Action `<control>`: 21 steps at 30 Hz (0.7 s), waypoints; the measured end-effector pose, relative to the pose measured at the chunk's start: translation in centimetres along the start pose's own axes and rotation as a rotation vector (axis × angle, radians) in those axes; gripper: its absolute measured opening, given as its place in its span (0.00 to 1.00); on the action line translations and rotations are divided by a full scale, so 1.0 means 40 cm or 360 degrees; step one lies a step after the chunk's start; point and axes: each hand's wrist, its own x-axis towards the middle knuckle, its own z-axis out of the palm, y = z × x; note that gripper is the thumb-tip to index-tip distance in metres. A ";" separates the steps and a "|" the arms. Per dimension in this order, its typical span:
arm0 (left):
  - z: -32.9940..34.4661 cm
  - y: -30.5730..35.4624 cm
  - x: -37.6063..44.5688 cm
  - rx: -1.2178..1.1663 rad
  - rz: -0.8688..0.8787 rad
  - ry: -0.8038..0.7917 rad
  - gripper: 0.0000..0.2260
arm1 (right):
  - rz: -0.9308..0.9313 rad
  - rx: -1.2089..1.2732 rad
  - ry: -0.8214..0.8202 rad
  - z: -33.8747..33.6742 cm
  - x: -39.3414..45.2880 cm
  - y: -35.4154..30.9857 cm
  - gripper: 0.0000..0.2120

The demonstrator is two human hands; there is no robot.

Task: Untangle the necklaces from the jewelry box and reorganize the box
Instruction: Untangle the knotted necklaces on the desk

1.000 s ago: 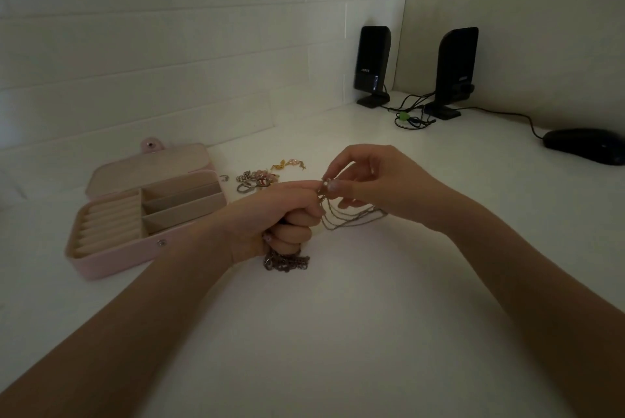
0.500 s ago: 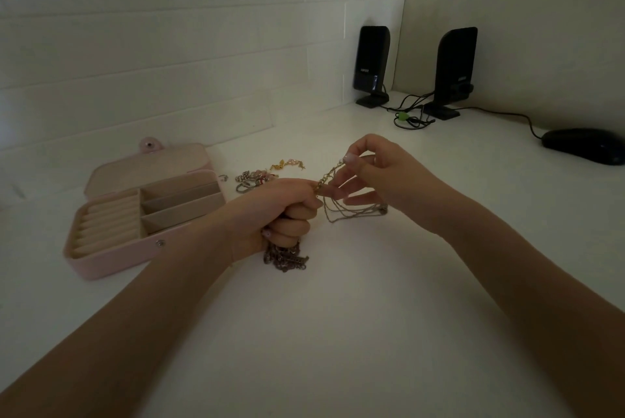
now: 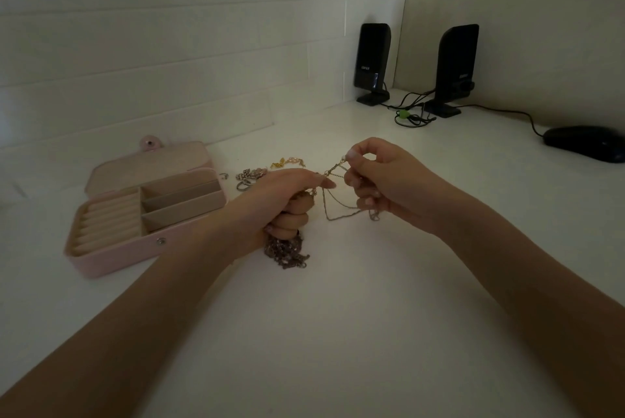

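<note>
1. Since a second ago the right hand (image 3: 389, 181) has been lifting away from the left hand (image 3: 284, 201), drawing a short gold length of chain taut between them, where earlier the fingertips of both were meeting at one spot.
2. The pink jewelry box (image 3: 142, 214) is lying open near the left edge of the tabletop (image 3: 338, 333), its lid folded back toward the wall; ring rolls are filling its left part and divided compartments its right.
3. Just right of the box, toward the back edge, a small heap of rings and trinkets (image 3: 248, 175) is lying, with a gold piece (image 3: 287, 162) beside it.
4. The left hand is curling into a fist around a bunch of tangled necklaces (image 3: 287, 252), whose dark clump is hanging out below the fist and touching the tabletop.
5. Thin chain loops (image 3: 341, 208) are sagging between the two hands.
6. The right hand is pinching the gold chain between thumb and forefinger, its other fingers curling loosely with the loops running past them.
7. Two black speakers (image 3: 372, 62) are standing in the back right corner with their cables, and a black mouse (image 3: 585, 143) is resting at the right edge.
</note>
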 end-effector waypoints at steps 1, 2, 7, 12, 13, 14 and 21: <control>0.000 -0.002 0.003 -0.0022 0.0015 0.0057 0.06 | -0.0002 0.0003 -0.0006 -0.001 0.000 -0.001 0.05; 0.000 -0.004 0.005 -0.0058 0.0030 0.0117 0.05 | -0.0004 0.0000 -0.0013 -0.002 0.000 -0.002 0.04; -0.005 -0.014 0.005 -0.0043 0.0174 0.0292 0.03 | -0.0009 -0.0052 -0.0050 -0.004 0.001 0.000 0.05; 0.001 -0.015 0.004 0.0099 0.0308 0.0272 0.04 | -0.0058 -0.0022 -0.0025 -0.020 0.000 -0.004 0.06; 0.001 -0.015 0.004 0.0118 0.0324 0.0278 0.04 | -0.0081 -0.0027 -0.0032 -0.023 -0.001 -0.006 0.07; 0.001 -0.016 0.004 0.0130 0.0341 0.0285 0.04 | -0.0100 -0.0045 -0.0036 -0.026 -0.002 -0.008 0.10; -0.004 -0.017 0.006 0.0127 0.0418 0.0385 0.10 | -0.0177 -0.0383 -0.0042 -0.032 -0.001 -0.014 0.14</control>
